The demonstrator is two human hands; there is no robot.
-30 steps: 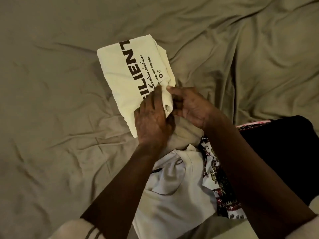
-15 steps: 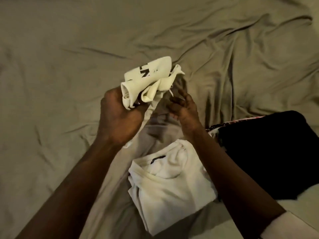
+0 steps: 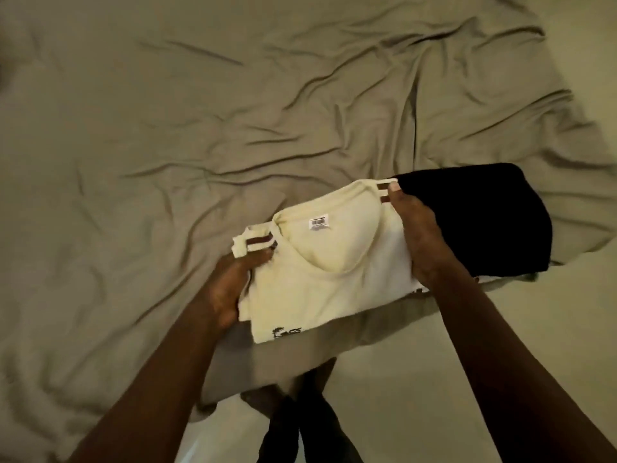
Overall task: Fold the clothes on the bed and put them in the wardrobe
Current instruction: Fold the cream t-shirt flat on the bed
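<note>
A folded cream shirt (image 3: 330, 282) with a label inside its neck and dark stripes on its cuffs is held up over the near corner of the bed (image 3: 167, 145). My left hand (image 3: 230, 282) grips its left edge, fingers curled under the striped cuff. My right hand (image 3: 420, 235) grips its right edge, thumb on top near the other striped cuff. A dark print shows at the shirt's near edge. Whether more folded clothes lie under it in the stack is hard to tell.
A folded black garment (image 3: 484, 215) lies on the bed just right of my right hand, with a patterned cloth edge peeking out below it. The olive sheet is wrinkled all over. The pale floor (image 3: 417, 379) and my dark-clad legs (image 3: 300, 419) show beneath.
The printed cream shirt my left hand lifted off the bed is out of sight. Both hands now hold the folded white shirt from the near pile, raised off the sheet. The view has pulled back.
</note>
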